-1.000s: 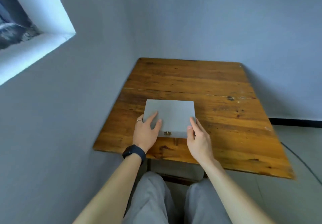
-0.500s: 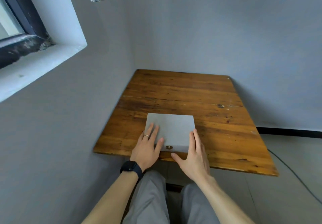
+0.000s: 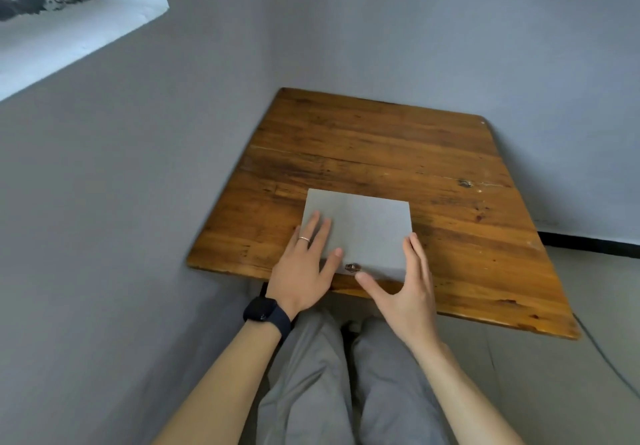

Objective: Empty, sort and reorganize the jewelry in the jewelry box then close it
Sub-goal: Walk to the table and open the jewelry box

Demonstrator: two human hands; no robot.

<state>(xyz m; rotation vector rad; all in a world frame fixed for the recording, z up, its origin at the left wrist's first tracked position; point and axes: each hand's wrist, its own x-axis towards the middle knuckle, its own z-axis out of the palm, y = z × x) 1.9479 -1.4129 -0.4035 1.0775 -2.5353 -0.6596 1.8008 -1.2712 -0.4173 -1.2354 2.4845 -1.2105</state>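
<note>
A flat grey jewelry box (image 3: 367,226) lies closed on the wooden table (image 3: 381,153), near the front edge, with a small brass clasp (image 3: 352,267) at the middle of its near side. My left hand (image 3: 303,264) rests flat on the lid's near left corner, fingers straight, a ring on one finger and a dark watch on the wrist. My right hand (image 3: 403,288) is at the near right corner with fingers straight along the box's right side. Its thumb reaches toward the clasp. No jewelry is visible.
The table stands in a corner, with grey walls on the left and behind. A white window ledge (image 3: 69,28) is high on the left. My grey-trousered legs (image 3: 346,392) are under the table's front edge. A dark cable (image 3: 606,358) runs on the floor at right.
My right thumb has spread out toward the clasp while its fingers stay by the box's right side. The left fingers have flattened on the lid. The camera view has shifted.
</note>
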